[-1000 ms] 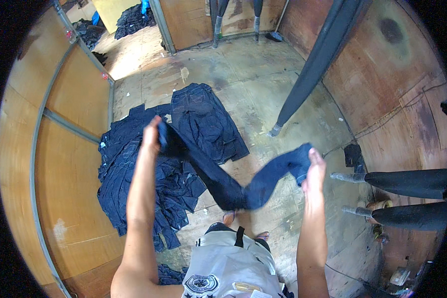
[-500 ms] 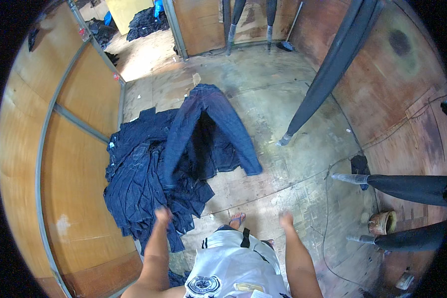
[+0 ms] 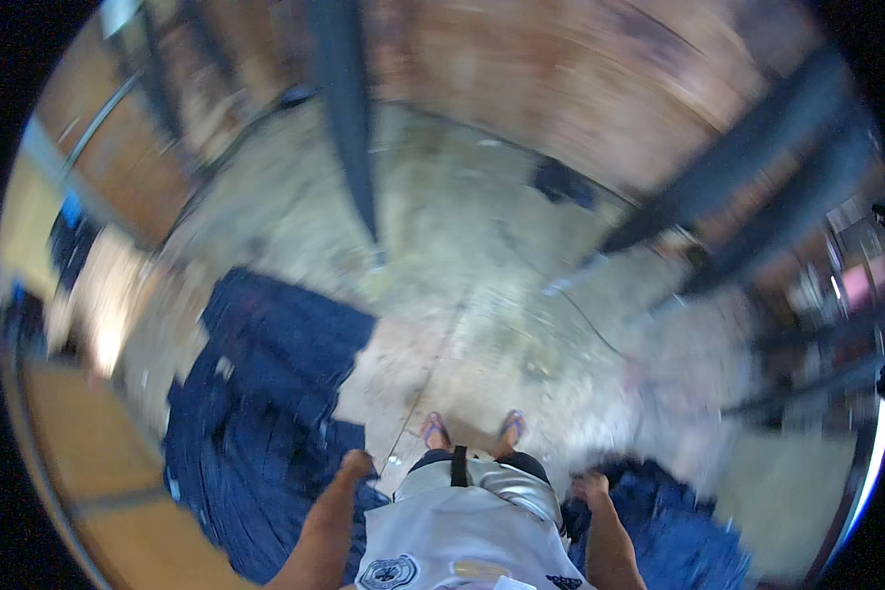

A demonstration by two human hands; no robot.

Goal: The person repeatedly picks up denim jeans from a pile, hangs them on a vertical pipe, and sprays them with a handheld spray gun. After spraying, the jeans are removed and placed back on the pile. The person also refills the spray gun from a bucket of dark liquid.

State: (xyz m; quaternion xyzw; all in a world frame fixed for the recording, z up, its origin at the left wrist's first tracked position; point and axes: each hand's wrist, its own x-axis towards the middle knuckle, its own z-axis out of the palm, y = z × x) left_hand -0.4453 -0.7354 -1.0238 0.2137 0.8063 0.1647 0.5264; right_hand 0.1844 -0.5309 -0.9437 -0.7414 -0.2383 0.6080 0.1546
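Observation:
A big heap of dark blue jeans (image 3: 265, 413) lies spread on the floor to my left. My left hand (image 3: 357, 462) hangs over the heap's near right edge, with nothing seen in it; blur hides its fingers. At my right side is a second pile of dark blue denim (image 3: 659, 531). My right hand (image 3: 590, 484) is over or against that pile's left edge. Its fingers are smeared, so I cannot tell whether it touches or grips any cloth.
Long dark tapering tubes (image 3: 344, 128) hang down to the floor ahead and at the right. A thin cable (image 3: 595, 329) runs across the floor near a dark bundle (image 3: 560, 184) by the wall. Wooden panels (image 3: 93, 423) stand at the left, beside a bright doorway.
My view has swung to the right, bringing the second denim pile into sight. The pair of jeans that was spread above the left heap now lies down on it.

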